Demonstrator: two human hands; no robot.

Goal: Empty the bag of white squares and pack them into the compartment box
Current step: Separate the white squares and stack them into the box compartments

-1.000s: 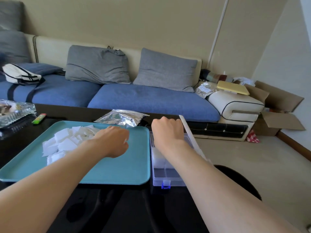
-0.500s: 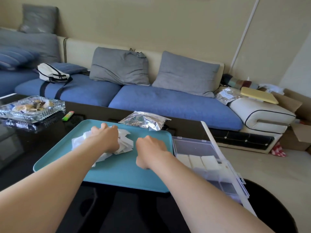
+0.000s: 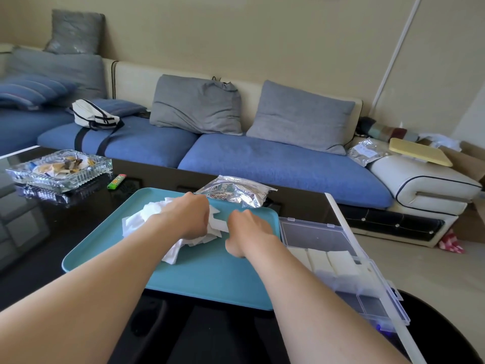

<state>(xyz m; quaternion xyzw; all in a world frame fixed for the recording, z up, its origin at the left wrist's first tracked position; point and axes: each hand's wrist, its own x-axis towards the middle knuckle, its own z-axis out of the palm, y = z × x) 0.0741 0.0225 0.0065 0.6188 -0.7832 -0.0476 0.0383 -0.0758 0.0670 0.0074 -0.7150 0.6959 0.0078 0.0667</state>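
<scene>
Glossy black table, matt teal tray, crinkled foil bag

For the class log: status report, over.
Left hand on white squares, grip hidden; right hand pinching one. Compartment box open, part-filled. Nothing blocking.

Beige wall, white conduit running up it. Sofa: blue seats, cream frame, two grey cushions. Pale floor at right, possibly carpet. Soft daylight.
</scene>
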